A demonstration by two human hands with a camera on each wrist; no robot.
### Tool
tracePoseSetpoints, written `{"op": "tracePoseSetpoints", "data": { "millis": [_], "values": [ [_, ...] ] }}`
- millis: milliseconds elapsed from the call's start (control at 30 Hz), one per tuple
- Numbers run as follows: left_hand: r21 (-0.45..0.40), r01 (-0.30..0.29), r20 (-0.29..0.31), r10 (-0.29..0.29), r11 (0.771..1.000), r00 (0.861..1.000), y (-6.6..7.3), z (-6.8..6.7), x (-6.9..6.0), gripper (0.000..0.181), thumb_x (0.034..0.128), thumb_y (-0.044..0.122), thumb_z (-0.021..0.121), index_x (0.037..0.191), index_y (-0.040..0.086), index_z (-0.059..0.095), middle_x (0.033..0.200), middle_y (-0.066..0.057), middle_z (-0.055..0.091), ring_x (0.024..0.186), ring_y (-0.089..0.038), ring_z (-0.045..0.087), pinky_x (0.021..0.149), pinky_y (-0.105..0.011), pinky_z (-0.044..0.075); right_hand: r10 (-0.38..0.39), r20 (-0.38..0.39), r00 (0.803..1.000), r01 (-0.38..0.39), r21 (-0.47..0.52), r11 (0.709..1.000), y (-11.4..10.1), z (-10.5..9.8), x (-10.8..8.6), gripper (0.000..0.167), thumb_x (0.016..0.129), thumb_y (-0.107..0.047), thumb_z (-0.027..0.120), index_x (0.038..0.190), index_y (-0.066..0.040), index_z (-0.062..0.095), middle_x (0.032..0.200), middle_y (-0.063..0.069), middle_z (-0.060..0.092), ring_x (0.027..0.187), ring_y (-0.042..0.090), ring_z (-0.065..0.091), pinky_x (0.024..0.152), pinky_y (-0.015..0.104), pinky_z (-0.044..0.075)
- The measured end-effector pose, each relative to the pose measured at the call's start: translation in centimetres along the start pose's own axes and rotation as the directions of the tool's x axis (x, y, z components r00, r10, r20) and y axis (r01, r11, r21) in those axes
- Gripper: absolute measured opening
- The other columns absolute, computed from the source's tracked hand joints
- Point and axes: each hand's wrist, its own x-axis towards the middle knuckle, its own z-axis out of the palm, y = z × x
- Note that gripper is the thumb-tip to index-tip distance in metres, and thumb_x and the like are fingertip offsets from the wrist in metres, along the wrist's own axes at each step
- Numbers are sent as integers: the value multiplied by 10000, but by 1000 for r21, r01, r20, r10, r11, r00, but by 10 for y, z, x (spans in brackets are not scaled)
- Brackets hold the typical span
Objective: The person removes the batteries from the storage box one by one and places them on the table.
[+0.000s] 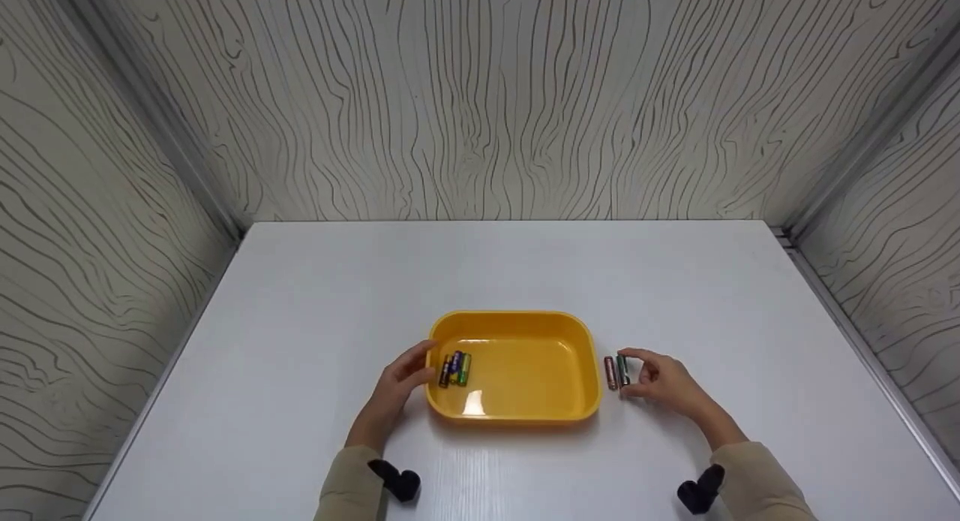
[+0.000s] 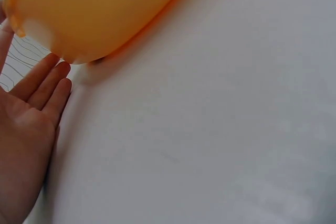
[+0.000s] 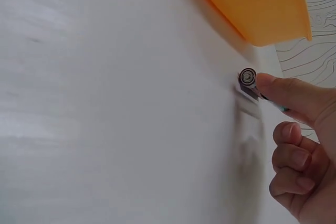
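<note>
Even pressure should steady the dark-green cylindrical battery [image 1: 623, 371] pinched end-to-end by the right hand [image 1: 666, 386]; the straight-fingered left hand [image 1: 396, 383] touches the yellow plastic tray [image 1: 525, 378].

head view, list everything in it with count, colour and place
table: 1, white, lower part of the view
tray: 1, yellow, on the table
batteries: 3, one dark, one purple, one green-and-yellow, inside the tray's left end
reddish battery: 1, reddish, just right of the tray
green battery: 1, dark green, right beside the reddish battery
walls: 3, pale with dark wavy lines, behind and either side
corner strips: 2, grey, where the walls meet
sleeves: 2, beige, bottom edge
wrist devices: 2, black, one by each sleeve
left hand: 1, bare, at the tray's left rim
right hand: 1, bare, pinching the green battery
</note>
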Motion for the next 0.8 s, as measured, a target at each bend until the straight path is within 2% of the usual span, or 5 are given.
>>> {"op": "tracePoseSetpoints", "data": {
  "millis": [333,567,800],
  "values": [
    [27,9,-6,-9,1000,1000,0,0,0,537,925,331,618,1427,207,471,1556,-40,394,1455,-270,349,1236,-494,228,25,6,1000,-25,-17,1000,3,2,4,646,780,-213,785,1324,21,528,698,-30,483,595,17,397,533,149,347],
    [31,25,-5,-25,999,1000,0,0,-1,542,917,354,624,1423,231,475,1561,-25,386,1472,-267,325,1241,-505,207,71,0,998,-70,-32,997,6,5,6,633,785,-202,781,1332,-2,533,707,-29,482,607,34,409,542,151,357],
    [-3,-3,6,3,1000,1000,3,1,-2,545,928,280,619,1438,178,455,1558,-60,390,1481,-278,310,1245,-497,190,63,6,998,-63,-19,998,6,6,6,631,792,-183,771,1339,4,518,698,-28,480,596,36,404,543,156,358]
  ]
}}
